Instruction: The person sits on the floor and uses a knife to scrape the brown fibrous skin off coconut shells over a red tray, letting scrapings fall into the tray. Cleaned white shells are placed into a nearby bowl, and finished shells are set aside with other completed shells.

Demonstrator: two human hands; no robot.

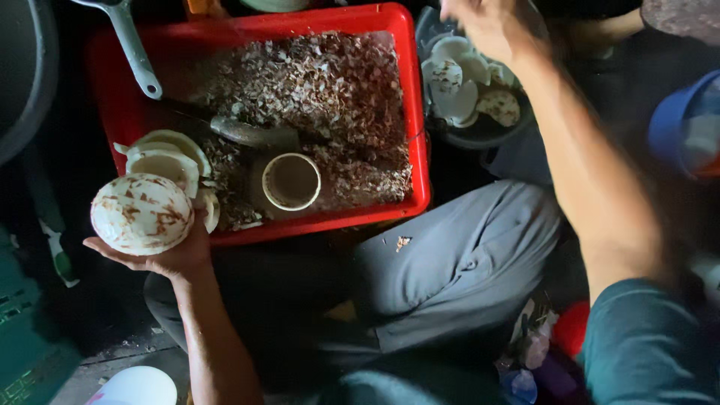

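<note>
White, brown-flecked coconut half (141, 213) cupped in left hand (174, 255); right hand (487, 26) empty, fingers loose over dark bowl (480, 131). Paring appears underway; next needs a steady hold

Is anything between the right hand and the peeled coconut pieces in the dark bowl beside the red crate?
Nothing visible. The right hand hovers over the dark bowl, with the white coconut pieces lying uncovered just below it. The left hand holds a separate peeled coconut at the red crate's opposite end.
</note>
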